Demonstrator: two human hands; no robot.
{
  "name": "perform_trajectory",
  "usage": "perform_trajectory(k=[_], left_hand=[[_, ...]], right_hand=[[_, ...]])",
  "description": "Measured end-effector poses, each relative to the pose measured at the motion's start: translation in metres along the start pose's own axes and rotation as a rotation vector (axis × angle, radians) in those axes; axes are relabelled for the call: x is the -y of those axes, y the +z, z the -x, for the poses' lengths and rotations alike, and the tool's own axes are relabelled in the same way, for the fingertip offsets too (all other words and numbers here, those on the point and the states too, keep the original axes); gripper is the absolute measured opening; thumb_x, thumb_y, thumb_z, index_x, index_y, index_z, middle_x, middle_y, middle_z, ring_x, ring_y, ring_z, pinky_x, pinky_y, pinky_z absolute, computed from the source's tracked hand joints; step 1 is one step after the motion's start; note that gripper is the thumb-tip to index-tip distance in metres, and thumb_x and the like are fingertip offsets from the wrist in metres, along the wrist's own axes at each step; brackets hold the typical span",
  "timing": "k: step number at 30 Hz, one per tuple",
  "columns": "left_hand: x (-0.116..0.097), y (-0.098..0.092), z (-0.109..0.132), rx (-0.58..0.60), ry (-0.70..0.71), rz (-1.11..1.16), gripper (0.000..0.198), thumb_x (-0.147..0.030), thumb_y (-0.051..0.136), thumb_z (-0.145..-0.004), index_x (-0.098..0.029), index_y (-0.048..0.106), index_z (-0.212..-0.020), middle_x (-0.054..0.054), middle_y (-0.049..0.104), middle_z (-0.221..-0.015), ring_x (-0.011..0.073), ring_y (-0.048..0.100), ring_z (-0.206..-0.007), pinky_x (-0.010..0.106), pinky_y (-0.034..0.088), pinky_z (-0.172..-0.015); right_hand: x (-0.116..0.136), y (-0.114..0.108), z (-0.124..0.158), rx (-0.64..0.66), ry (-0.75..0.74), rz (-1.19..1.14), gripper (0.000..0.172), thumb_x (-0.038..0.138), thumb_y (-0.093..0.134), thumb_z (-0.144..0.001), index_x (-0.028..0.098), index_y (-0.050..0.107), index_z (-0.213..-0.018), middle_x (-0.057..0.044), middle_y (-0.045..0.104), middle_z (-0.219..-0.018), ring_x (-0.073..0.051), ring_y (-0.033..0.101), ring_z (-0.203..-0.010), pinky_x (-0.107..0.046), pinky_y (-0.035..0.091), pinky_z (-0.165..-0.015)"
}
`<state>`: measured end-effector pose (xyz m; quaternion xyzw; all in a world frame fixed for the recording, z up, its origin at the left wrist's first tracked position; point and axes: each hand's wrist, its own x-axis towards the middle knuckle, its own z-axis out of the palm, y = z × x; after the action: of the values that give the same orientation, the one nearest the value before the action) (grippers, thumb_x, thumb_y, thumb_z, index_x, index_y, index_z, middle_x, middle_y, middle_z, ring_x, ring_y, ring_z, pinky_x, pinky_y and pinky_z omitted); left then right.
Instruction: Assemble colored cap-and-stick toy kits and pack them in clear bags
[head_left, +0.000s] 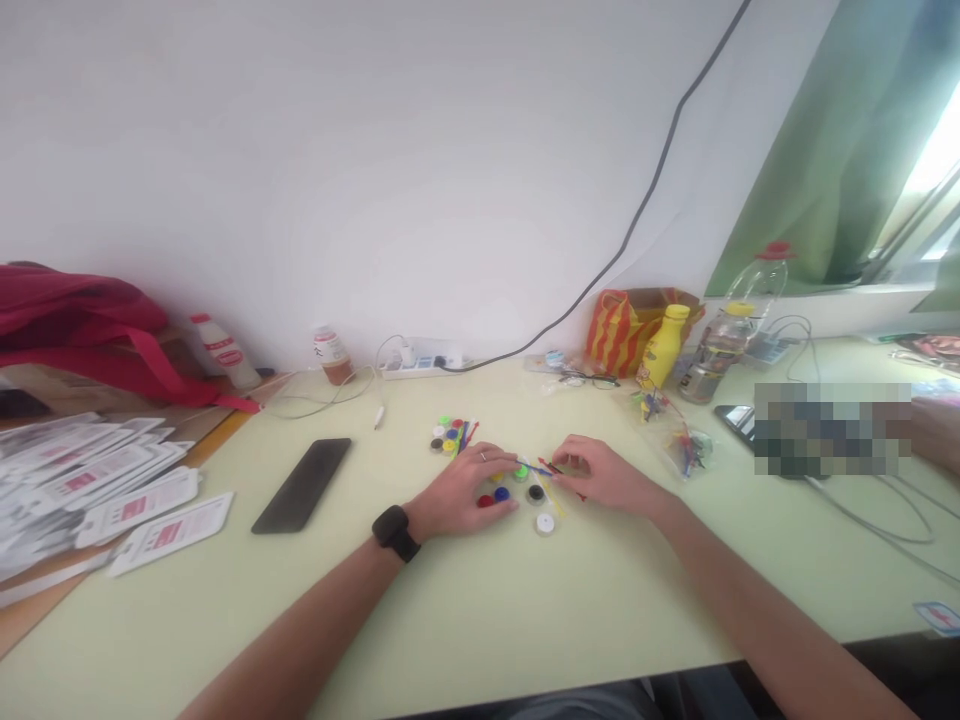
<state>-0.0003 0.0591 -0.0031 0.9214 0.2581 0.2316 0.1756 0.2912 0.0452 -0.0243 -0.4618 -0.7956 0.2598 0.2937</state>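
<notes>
Red print on the white cards (pixel 124 505), red label on the red-capped white bottle (pixel 225 352), both too blurred to read! Mid-table, coloured discs (pixel 535 493) and thin sticks (pixel 534 468) lie between two separate hands: left hand (pixel 466 490) arched over discs, right hand (pixel 604 476) curled at sticks, any grip hard to make out. Pale tabletop (pixel 480 610) stretches toward the near edge.
</notes>
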Motion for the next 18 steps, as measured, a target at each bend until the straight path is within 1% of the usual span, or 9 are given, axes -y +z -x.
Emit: perform_trajectory(k=[4, 7, 10, 11, 13, 15, 16, 18], left_hand=[[0.0, 0.002, -0.001, -0.037, 0.0, 0.004, 0.048, -0.041, 0.07, -0.093, -0.029, 0.061, -0.139, 0.009, 0.066, -0.137, 0.03, 0.058, -0.13, 0.05, 0.047, -0.114], [0.0, 0.002, -0.002, -0.061, 0.001, -0.009, 0.05, -0.043, 0.069, -0.094, -0.027, 0.06, -0.14, 0.009, 0.067, -0.135, 0.0296, 0.058, -0.129, 0.049, 0.046, -0.114], [-0.001, 0.002, -0.002, -0.112, 0.009, -0.02, 0.045, -0.042, 0.067, -0.095, -0.026, 0.062, -0.136, 0.01, 0.069, -0.131, 0.0295, 0.06, -0.125, 0.051, 0.044, -0.116], [-0.001, 0.002, -0.002, -0.136, 0.01, -0.023, 0.04, -0.04, 0.065, -0.096, -0.025, 0.064, -0.133, 0.01, 0.07, -0.128, 0.0291, 0.061, -0.123, 0.052, 0.042, -0.117], [-0.002, 0.0, -0.002, -0.162, 0.01, -0.027, 0.032, -0.036, 0.062, -0.098, -0.025, 0.066, -0.127, 0.009, 0.071, -0.123, 0.0279, 0.062, -0.119, 0.052, 0.042, -0.116], [-0.003, -0.001, -0.001, -0.136, 0.022, -0.034, 0.027, -0.032, 0.063, -0.095, -0.025, 0.068, -0.121, 0.008, 0.071, -0.12, 0.0278, 0.063, -0.115, 0.051, 0.044, -0.113], [-0.003, -0.002, -0.001, -0.109, 0.034, -0.039, 0.026, -0.031, 0.065, -0.092, -0.025, 0.069, -0.117, 0.008, 0.071, -0.119, 0.0282, 0.063, -0.114, 0.051, 0.047, -0.11], [-0.002, -0.003, 0.0, -0.06, 0.059, -0.062, 0.022, -0.029, 0.069, -0.085, -0.025, 0.072, -0.106, 0.008, 0.071, -0.118, 0.0294, 0.062, -0.111, 0.049, 0.051, -0.104]], right_hand=[[0.008, 0.022, -0.004, -0.126, -0.085, 0.116, 0.014, 0.031, 0.061, -0.097, 0.023, 0.072, -0.098, -0.007, 0.067, -0.098, -0.023, 0.062, -0.091, -0.039, 0.053, -0.084], [0.011, 0.031, -0.006, -0.154, -0.103, 0.14, 0.016, 0.026, 0.055, -0.099, 0.023, 0.069, -0.092, -0.007, 0.066, -0.096, -0.023, 0.061, -0.093, -0.039, 0.052, -0.084], [0.012, 0.028, -0.006, -0.207, -0.073, 0.11, 0.016, 0.026, 0.052, -0.1, 0.022, 0.064, -0.089, -0.006, 0.066, -0.097, -0.022, 0.061, -0.093, -0.038, 0.05, -0.084], [0.013, 0.026, -0.005, -0.221, -0.048, 0.093, 0.017, 0.027, 0.05, -0.1, 0.022, 0.061, -0.089, -0.006, 0.065, -0.095, -0.022, 0.061, -0.09, -0.037, 0.05, -0.082], [0.012, 0.02, -0.004, -0.241, 0.016, 0.05, 0.018, 0.031, 0.047, -0.102, 0.023, 0.057, -0.09, -0.003, 0.064, -0.087, -0.02, 0.059, -0.079, -0.034, 0.048, -0.072], [0.011, 0.014, -0.004, -0.262, 0.063, 0.001, 0.02, 0.035, 0.042, -0.104, 0.023, 0.055, -0.093, 0.0, 0.06, -0.078, -0.019, 0.054, -0.068, -0.032, 0.044, -0.064], [0.01, 0.012, -0.004, -0.275, 0.074, -0.02, 0.021, 0.036, 0.041, -0.104, 0.024, 0.055, -0.094, 0.0, 0.058, -0.076, -0.018, 0.052, -0.066, -0.032, 0.043, -0.062], [0.009, 0.009, -0.005, -0.309, 0.074, -0.057, 0.022, 0.038, 0.041, -0.104, 0.024, 0.056, -0.097, 0.0, 0.058, -0.075, -0.019, 0.054, -0.068, -0.032, 0.045, -0.065]])
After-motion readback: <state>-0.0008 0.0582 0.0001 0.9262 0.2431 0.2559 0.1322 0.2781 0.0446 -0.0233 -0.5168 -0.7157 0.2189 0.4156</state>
